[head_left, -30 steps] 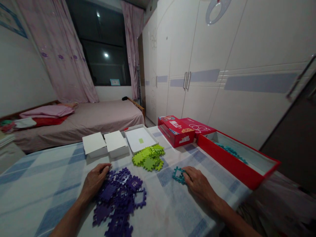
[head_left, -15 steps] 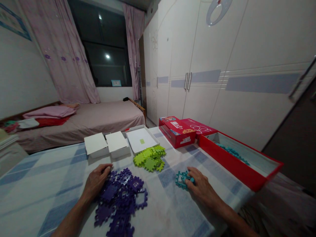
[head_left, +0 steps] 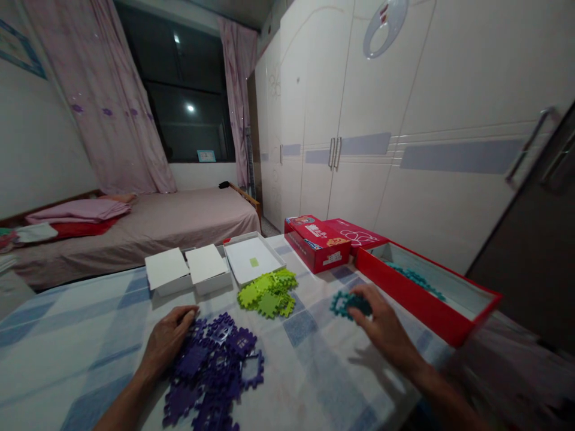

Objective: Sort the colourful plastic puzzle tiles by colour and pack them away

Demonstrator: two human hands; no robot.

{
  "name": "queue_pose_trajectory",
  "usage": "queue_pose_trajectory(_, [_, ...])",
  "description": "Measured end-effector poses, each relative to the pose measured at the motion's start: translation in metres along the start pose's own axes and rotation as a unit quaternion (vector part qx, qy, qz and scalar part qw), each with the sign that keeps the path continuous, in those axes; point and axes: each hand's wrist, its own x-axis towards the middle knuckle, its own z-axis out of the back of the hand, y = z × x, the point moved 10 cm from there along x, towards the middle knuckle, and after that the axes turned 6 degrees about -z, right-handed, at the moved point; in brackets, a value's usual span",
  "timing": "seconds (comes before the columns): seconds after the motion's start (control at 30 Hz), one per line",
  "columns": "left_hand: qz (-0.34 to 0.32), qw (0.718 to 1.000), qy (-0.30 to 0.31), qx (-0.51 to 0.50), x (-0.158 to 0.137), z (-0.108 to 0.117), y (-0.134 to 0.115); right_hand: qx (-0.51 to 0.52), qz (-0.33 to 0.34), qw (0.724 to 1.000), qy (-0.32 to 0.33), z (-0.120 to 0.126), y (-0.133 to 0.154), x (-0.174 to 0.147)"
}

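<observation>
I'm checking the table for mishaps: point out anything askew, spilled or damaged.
Nothing looks plainly spilled or broken. Only the top of the leftmost white box seems slightly askew, not quite matching its sides. The purple pieces just lie in a loose heap.

The cloth-covered table (head_left: 309, 383) bears purple pieces (head_left: 211, 377), green pieces (head_left: 269, 293) and boxes (head_left: 314, 254).
</observation>
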Motion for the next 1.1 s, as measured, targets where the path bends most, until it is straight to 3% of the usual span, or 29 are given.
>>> queue_pose_trajectory(0.07, [-0.001, 1.0, 0.0, 0.005, 0.0, 0.0, 0.0, -0.056, 0.005, 0.987, -0.15, 0.061, -0.01, 0.022])
queue_pose_trajectory(0.13, [-0.001, 1.0, 0.001, 0.004, 0.0, -0.001, 0.0, -0.132, 0.003, 0.956, -0.263, 0.113, -0.026, 0.04])
queue_pose_trajectory(0.2, [0.0, 1.0, 0.002, 0.001, 0.001, -0.002, 0.001, -0.19, -0.008, 0.932, -0.308, 0.146, -0.049, 0.058])
queue_pose_trajectory(0.3, [0.003, 1.0, 0.0, -0.009, 0.002, -0.003, 0.002, -0.246, -0.032, 0.93, -0.272, 0.155, -0.087, 0.077])
queue_pose_trajectory(0.37, [0.004, 1.0, 0.0, -0.016, 0.002, -0.003, 0.002, -0.267, -0.035, 0.926, -0.264, 0.143, -0.1, 0.078])
queue_pose_trajectory(0.43, [0.004, 1.0, -0.001, -0.02, 0.001, -0.003, 0.002, -0.259, -0.006, 0.93, -0.259, 0.117, -0.097, 0.074])
queue_pose_trajectory(0.53, [0.006, 1.0, -0.003, -0.024, 0.0, -0.003, 0.001, -0.17, 0.057, 0.969, -0.172, 0.047, -0.081, 0.066])
queue_pose_trajectory(0.6, [0.01, 1.0, -0.005, -0.027, -0.001, -0.002, 0.0, -0.094, 0.051, 0.989, -0.099, -0.002, -0.077, 0.062])
queue_pose_trajectory(0.73, [0.007, 0.999, -0.012, -0.034, -0.003, -0.001, -0.003, -0.067, 0.026, 0.997, -0.002, -0.067, -0.082, 0.052])
queue_pose_trajectory(0.8, [0.005, 0.999, -0.014, -0.041, -0.003, -0.002, -0.005, -0.077, 0.043, 0.996, 0.028, -0.079, -0.084, 0.049])
queue_pose_trajectory(0.97, [0.011, 0.998, -0.015, -0.055, -0.004, -0.002, -0.008, -0.098, 0.078, 0.991, 0.053, -0.08, -0.082, 0.045])
queue_pose_trajectory(1.1, [0.014, 0.998, -0.016, -0.058, -0.005, -0.001, -0.011, -0.104, 0.085, 0.988, 0.073, -0.084, -0.061, 0.059])
